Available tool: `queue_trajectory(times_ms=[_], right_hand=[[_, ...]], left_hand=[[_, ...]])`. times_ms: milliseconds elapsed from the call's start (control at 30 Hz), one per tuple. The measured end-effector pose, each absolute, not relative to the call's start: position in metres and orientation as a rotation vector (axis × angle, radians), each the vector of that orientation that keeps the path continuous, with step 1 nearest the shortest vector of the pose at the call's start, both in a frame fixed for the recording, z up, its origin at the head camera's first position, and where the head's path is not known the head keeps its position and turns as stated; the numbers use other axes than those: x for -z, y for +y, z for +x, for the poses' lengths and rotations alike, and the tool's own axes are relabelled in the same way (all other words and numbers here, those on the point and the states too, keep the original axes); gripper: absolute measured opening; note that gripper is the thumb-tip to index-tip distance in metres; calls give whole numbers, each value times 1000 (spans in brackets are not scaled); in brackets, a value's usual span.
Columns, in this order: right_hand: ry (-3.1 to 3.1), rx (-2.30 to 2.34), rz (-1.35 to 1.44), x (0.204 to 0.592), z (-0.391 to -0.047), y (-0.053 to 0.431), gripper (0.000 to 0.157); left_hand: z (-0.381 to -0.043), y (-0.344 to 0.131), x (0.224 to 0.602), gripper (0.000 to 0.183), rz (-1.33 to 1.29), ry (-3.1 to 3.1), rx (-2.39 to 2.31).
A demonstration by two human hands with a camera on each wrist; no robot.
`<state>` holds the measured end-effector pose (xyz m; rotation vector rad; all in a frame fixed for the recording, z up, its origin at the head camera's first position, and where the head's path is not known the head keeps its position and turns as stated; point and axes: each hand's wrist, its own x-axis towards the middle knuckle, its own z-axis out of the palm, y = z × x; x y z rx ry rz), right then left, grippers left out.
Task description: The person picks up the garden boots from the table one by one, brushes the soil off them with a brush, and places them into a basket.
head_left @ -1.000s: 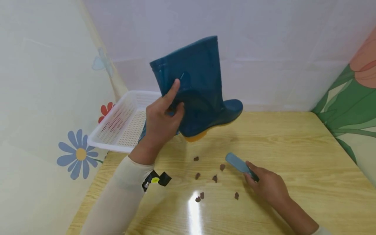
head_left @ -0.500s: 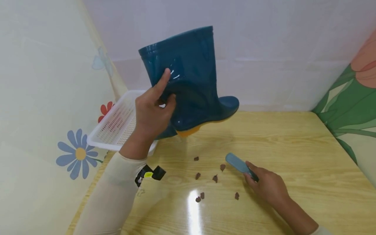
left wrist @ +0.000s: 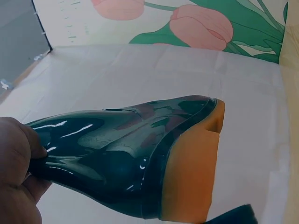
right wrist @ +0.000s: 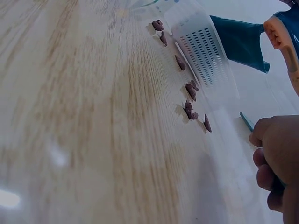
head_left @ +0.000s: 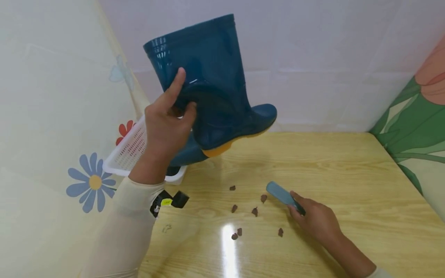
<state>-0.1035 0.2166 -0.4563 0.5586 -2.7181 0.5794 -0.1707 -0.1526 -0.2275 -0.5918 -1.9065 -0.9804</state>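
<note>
A dark blue rubber boot [head_left: 215, 73] with an orange sole [left wrist: 189, 182] hangs above the table, opening up and toe to the right. My left hand [head_left: 168, 123] grips its shaft from the back, thumb and index finger on the near face. Low over the table on the right, my right hand [head_left: 318, 220] holds a flat blue-grey blade-like tool [head_left: 279, 192] with a rounded end and dark handle. Several small dark brown clumps [head_left: 255, 211] lie scattered to the left of the tool tip. Behind the held boot, a second blue boot [head_left: 189, 152] sticks out over the basket's edge.
A white perforated plastic basket [head_left: 112, 166] stands at the table's back left, partly hidden by the left arm. The wooden table [head_left: 354, 173] meets a pale wall sheet behind, with flower-printed sheets at both sides.
My left hand has moved left and up with the boot, covering more of the basket and showing more of the second boot. The right hand and its tool have stayed nearly still.
</note>
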Motion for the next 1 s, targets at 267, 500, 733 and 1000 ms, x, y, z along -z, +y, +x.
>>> queue_trajectory(times_ms=[267,500,733,1000], right_hand=[[-2718,-566,547,455,-102,217,47],[-2709,-545,552,457,-103,218,47],[-2712,-546,551,457,-102,220,46],[-2738,-544,545,456,-101,222,47]], left_hand=[[-164,-156,216,58,-512,-1875,1133],[-166,-169,213,56,-498,-1841,1052],[-164,-192,214,56,-473,-1854,958],[-161,-213,215,54,-416,-1871,884]])
